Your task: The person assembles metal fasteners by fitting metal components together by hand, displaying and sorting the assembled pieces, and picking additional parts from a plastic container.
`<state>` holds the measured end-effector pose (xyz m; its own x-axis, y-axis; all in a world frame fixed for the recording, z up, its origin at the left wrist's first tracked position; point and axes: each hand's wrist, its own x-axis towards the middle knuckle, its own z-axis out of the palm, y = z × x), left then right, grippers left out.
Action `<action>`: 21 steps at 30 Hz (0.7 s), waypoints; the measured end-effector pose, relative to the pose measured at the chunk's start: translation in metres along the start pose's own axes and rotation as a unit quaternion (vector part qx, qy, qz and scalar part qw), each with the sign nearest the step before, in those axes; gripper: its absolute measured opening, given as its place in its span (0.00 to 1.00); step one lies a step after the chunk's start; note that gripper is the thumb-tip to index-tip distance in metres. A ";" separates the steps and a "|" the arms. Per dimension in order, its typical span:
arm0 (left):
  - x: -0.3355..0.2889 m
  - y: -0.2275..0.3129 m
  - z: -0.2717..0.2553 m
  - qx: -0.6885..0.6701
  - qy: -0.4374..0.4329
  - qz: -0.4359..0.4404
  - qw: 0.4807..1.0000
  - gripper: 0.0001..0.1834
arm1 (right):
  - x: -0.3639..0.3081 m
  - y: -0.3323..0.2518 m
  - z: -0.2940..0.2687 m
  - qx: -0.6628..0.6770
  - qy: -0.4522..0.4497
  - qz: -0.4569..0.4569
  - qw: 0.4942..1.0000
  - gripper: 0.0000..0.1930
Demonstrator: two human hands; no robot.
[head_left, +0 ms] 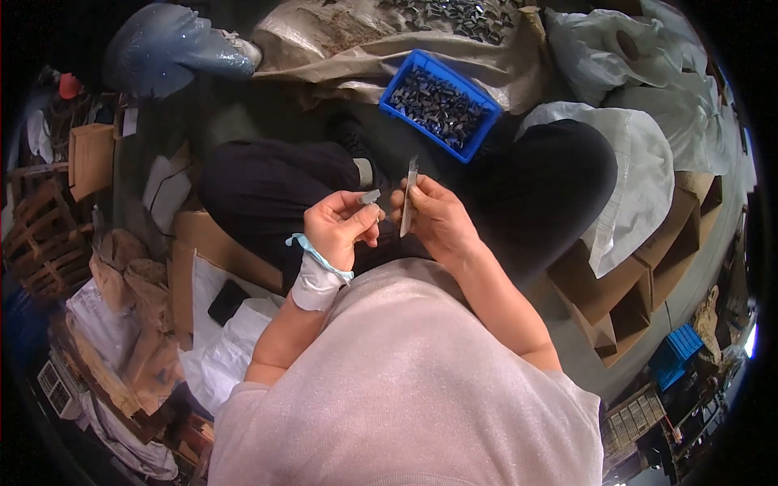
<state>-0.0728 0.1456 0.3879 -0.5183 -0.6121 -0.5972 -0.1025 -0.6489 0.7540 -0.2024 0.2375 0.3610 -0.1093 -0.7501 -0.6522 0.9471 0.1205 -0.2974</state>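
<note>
Between the thumb and fingers of my left hand [340,220] is a small grey metal piece [370,197]. A light blue band and a white wrap circle that wrist. My right hand [438,212] grips a narrow, flat greyish strip [412,172], held nearly upright with its top end above the fingers; its exact kind is unclear. The two hands are close together over my lap, apart from each other. Beyond them, a blue plastic bin [387,103] holds many small dark metal pieces [438,105].
Behind the bin, more small metal pieces [466,18] lie on a tan woven sheet [340,49]. Cardboard boxes [628,304] and white sacks [640,174] are at the right. An open carton [219,243] with white plastic and a dark phone-like object [228,302] stands left.
</note>
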 end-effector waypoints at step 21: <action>-0.004 0.003 0.002 0.120 0.000 0.032 0.992 0.05 | -0.005 -0.013 0.013 -0.208 -0.129 0.094 0.965 0.14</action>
<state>-0.0731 0.1471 0.3934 -0.5311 -0.6480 -0.5459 -0.2685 -0.4823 0.8338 -0.2101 0.2314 0.3769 0.1822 -0.8199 -0.5427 0.7341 0.4806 -0.4797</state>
